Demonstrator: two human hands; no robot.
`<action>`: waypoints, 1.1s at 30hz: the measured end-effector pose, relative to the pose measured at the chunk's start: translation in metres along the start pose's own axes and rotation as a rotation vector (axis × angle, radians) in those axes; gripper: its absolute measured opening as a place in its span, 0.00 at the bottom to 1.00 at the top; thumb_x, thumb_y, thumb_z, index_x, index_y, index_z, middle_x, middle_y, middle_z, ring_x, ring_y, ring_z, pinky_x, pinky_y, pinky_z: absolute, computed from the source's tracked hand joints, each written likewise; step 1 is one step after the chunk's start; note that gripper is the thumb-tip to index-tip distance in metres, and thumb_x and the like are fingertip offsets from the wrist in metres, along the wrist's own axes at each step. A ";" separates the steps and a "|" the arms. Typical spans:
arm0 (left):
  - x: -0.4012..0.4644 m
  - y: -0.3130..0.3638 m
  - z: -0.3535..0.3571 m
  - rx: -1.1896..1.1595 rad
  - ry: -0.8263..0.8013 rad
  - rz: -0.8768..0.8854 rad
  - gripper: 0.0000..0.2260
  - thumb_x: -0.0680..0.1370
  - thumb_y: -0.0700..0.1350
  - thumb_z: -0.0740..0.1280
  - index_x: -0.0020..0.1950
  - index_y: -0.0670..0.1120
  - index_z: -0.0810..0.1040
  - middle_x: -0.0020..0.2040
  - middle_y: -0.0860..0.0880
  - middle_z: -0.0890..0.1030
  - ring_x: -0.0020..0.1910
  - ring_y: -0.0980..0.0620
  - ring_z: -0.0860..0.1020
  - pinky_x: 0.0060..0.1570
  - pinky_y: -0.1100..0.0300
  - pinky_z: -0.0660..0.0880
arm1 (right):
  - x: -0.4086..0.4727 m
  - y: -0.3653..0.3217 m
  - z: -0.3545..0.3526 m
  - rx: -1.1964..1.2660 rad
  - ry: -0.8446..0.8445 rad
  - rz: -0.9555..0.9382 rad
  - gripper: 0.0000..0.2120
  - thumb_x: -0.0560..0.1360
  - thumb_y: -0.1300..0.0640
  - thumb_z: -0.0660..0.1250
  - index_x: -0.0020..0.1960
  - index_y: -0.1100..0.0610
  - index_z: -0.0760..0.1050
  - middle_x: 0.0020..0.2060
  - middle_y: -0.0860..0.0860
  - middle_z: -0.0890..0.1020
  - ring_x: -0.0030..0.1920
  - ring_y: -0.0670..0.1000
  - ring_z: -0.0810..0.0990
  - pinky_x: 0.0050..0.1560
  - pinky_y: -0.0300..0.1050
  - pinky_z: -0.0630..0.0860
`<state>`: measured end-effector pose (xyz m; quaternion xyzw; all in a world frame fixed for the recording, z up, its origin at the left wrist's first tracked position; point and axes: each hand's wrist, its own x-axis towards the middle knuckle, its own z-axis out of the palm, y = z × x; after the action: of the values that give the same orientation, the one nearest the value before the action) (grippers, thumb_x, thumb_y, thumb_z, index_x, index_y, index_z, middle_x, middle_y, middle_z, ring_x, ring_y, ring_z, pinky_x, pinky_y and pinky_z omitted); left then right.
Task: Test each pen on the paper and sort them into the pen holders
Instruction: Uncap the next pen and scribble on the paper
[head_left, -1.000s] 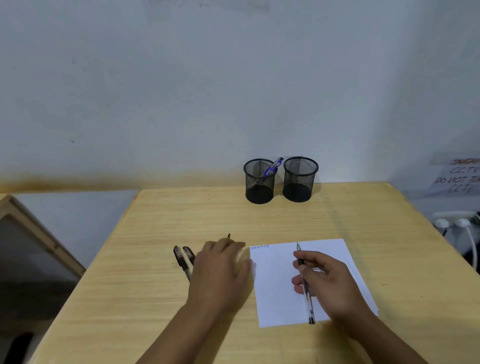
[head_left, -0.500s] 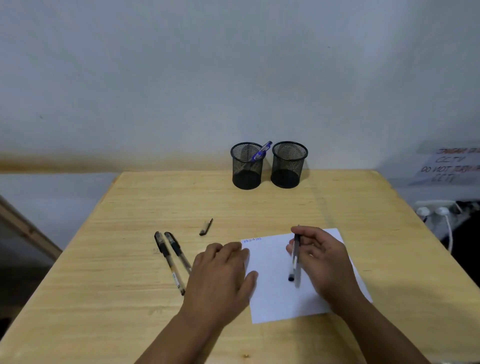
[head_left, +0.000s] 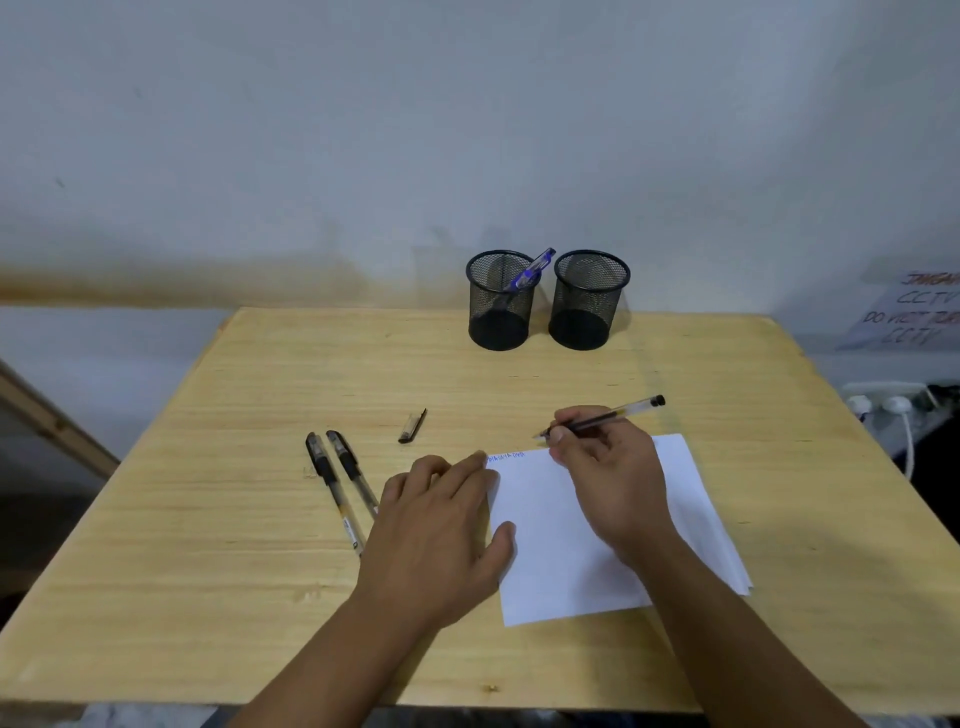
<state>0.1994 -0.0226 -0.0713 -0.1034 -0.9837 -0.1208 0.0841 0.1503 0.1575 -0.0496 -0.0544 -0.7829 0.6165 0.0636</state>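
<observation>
My right hand (head_left: 610, 467) pinches an uncapped clear black pen (head_left: 621, 413), its tip pointing left just past the top edge of the white paper (head_left: 561, 551). A small blue scribble marks the paper's top left corner. My left hand (head_left: 441, 530) lies flat, pressing the paper's left edge. Two capped black pens (head_left: 340, 480) lie side by side left of that hand. A loose black pen cap (head_left: 413, 426) rests on the table beyond them. Two black mesh holders stand at the far edge: the left holder (head_left: 500, 301) has a blue pen (head_left: 531, 270) in it, the right holder (head_left: 589, 299) looks empty.
The wooden table (head_left: 208, 545) fills the view, with a white wall behind it. A power strip with white plugs (head_left: 883, 402) and a handwritten paper sign (head_left: 914, 312) sit off the table's right side. A wooden frame (head_left: 47, 415) leans at the left.
My right hand turned the pen from pointing down over the paper to lying nearly level, tip leftward near the paper's top edge. My left hand stayed on the paper's left edge.
</observation>
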 end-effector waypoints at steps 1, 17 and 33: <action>0.000 0.000 -0.001 0.002 -0.002 0.001 0.21 0.73 0.62 0.60 0.61 0.54 0.76 0.68 0.57 0.75 0.61 0.50 0.69 0.56 0.49 0.70 | 0.003 0.000 0.001 -0.042 -0.001 -0.019 0.05 0.76 0.61 0.70 0.51 0.55 0.81 0.42 0.45 0.86 0.45 0.40 0.84 0.47 0.35 0.79; 0.008 0.001 -0.006 -0.004 -0.097 -0.026 0.26 0.73 0.64 0.57 0.67 0.54 0.70 0.67 0.60 0.70 0.62 0.50 0.65 0.56 0.51 0.66 | 0.011 0.008 0.008 -0.326 0.031 -0.046 0.08 0.75 0.52 0.71 0.40 0.48 0.74 0.35 0.46 0.85 0.39 0.43 0.84 0.41 0.39 0.76; 0.009 -0.001 -0.006 -0.013 -0.097 -0.038 0.27 0.71 0.64 0.60 0.66 0.53 0.74 0.65 0.59 0.73 0.60 0.50 0.68 0.54 0.51 0.65 | 0.009 0.008 0.010 -0.389 0.009 -0.082 0.06 0.74 0.57 0.72 0.41 0.53 0.76 0.33 0.42 0.81 0.41 0.32 0.78 0.38 0.22 0.70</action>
<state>0.1916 -0.0235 -0.0637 -0.0909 -0.9876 -0.1237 0.0333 0.1393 0.1517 -0.0594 -0.0364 -0.8886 0.4501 0.0803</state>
